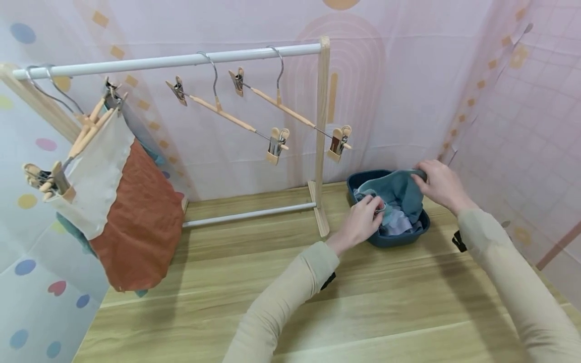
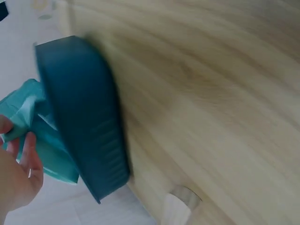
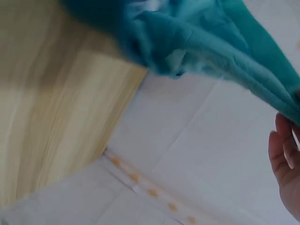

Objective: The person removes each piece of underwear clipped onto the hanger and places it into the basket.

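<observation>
A teal cloth garment [image 1: 399, 189] rises partly out of a dark blue plastic basin [image 1: 395, 241], its exact kind hidden by folds. My right hand [image 1: 440, 184] pinches its upper edge at the basin's back right. At the front left of the basin, my left hand [image 1: 360, 222] pinches another part of the same cloth. In the left wrist view the left fingers grip the teal fabric [image 2: 35, 126] beside the basin wall [image 2: 84, 112]. The right wrist view shows the cloth [image 3: 225, 61] stretched toward the right fingers. Pale lavender cloth [image 1: 397, 223] lies lower in the basin.
Left of the basin stands a wooden rack with a white rail [image 1: 150, 63]. Two bare clip hangers [image 1: 231, 117] hang mid-rail and right. At the rail's left end, hangers hold a white and rust-brown garment [image 1: 140, 217], with teal cloth behind it. A patterned curtain backs the wooden table [image 1: 254, 262].
</observation>
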Available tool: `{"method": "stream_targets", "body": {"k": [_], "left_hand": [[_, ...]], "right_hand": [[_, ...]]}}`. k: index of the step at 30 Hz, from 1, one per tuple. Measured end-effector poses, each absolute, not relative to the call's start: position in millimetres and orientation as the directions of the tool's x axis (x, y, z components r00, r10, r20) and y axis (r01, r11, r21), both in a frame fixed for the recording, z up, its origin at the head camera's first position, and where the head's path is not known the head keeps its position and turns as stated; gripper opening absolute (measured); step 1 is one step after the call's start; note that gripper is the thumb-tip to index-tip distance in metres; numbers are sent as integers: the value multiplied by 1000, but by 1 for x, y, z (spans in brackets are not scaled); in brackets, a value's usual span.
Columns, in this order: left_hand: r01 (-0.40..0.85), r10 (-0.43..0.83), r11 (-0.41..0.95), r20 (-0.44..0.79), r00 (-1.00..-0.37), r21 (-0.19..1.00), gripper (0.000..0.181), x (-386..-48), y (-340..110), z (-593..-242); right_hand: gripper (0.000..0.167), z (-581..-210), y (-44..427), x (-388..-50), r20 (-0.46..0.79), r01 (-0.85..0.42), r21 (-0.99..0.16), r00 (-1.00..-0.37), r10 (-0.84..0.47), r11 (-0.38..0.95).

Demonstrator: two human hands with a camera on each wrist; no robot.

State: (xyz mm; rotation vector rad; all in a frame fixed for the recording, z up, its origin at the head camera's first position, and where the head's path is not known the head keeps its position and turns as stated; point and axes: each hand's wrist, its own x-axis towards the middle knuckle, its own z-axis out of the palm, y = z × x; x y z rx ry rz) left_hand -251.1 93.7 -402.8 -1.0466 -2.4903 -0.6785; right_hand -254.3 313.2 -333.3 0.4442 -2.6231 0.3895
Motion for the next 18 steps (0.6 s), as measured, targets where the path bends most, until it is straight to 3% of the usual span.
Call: {"method": "stream_targets", "body": {"k": [4, 8, 18], "left_hand": [[741, 640, 668, 460, -615, 61, 8, -250, 92, -411], [710, 665, 704, 383, -641, -32, 11, -249, 92, -415], [710, 708, 697, 246, -662, -94, 18, -246, 91, -418]], "right_hand": [[10, -344, 320, -249, 475, -522, 12, -747, -465, 853], [14, -357, 324, -247, 411, -633, 154, -658, -632, 759], [16, -375, 309, -237, 104, -634, 200, -744, -660, 747]]}}
